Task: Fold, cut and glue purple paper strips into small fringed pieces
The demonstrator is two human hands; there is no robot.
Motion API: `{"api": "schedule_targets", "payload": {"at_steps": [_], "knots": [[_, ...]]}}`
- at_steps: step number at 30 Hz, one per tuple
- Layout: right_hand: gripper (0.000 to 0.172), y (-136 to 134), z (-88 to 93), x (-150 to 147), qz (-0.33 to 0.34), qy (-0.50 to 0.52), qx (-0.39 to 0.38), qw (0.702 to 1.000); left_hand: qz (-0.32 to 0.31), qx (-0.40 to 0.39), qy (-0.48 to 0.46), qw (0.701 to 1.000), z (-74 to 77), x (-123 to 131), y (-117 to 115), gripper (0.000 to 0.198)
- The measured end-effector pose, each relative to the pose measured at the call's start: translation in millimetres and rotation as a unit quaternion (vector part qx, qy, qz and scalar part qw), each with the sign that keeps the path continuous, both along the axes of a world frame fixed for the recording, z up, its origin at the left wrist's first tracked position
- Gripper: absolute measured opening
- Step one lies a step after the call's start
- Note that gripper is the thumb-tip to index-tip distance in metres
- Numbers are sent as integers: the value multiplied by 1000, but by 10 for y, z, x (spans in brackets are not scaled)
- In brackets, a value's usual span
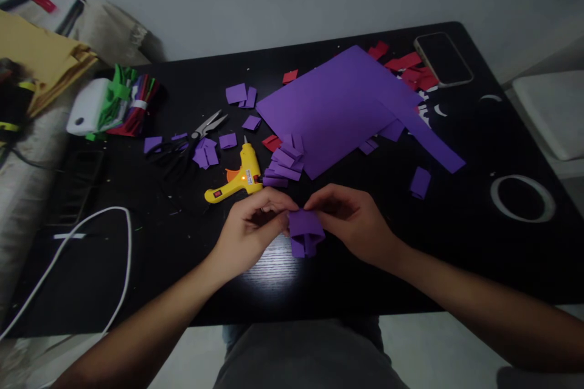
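Between my two hands is a small folded purple piece (306, 223), looking like foam sheet or thick paper, with loops and flaps hanging toward me. My left hand (258, 225) pinches its left upper edge with thumb and forefinger. On the opposite side, my right hand (349, 219) grips the right upper edge with bent fingers. Just beyond my left hand lies a yellow glue gun (241, 175), nozzle pointing away and a small orange light glowing. A heap of folded purple pieces (285, 161) rests beside it.
A large purple sheet (337, 103) and a purple strip (433, 140) lie behind my hands. Black-handled scissors (201, 130) are at left, near a white cable (128, 243). A phone (443, 59), red scraps (417, 73) and a tape ring (522, 199) lie at right.
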State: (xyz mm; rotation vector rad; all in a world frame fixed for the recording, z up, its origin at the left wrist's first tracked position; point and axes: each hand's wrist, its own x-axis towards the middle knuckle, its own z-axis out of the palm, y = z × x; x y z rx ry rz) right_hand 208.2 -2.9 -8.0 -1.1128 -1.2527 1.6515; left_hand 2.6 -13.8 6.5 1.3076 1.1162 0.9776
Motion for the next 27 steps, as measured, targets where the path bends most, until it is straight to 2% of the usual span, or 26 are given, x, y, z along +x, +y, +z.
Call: {"api": "schedule_targets", "payload": {"at_steps": [5,10,14,19,23,27], "knots": [[4,14,15,22,-11,18,1,1000,-7,-20,-2,1000,34,-15,10,7],[8,23,67,58,6,53,-32,998,11,1,4,1000,41,-10,-5,8],[6,14,76,50,6,30,-16,999,-12,58,44,997,43,-36,-26,13],[21,-12,21,12,-23,8,4,1000,-40,149,122,980,-12,-67,-57,14],[22,-37,19,-2,-37,-2,19,999,5,111,120,986,-69,-34,-64,21],[23,-48,38,-1,-42,-18,22,999,5,97,149,984,-51,-14,-49,11]]}}
